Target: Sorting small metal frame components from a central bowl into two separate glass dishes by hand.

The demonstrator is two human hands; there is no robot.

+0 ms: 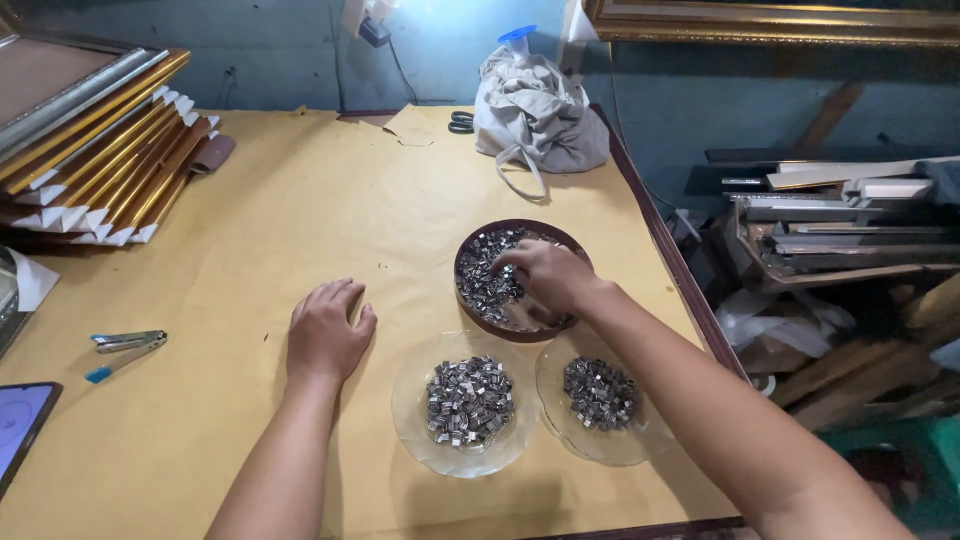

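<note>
I see a round dark brown bowl (470,262) just right of frame centre, upright on the yellow tabletop, part-filled with small shiny metal pieces (484,275). They heap toward its left side; its lower right looks bare, though my hand covers much there.

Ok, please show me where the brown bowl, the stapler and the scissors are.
brown bowl (466,255), head view, on its left rim.
stapler (126,342), head view, on its metal body.
scissors (461,122), head view, on the black handles.
</note>
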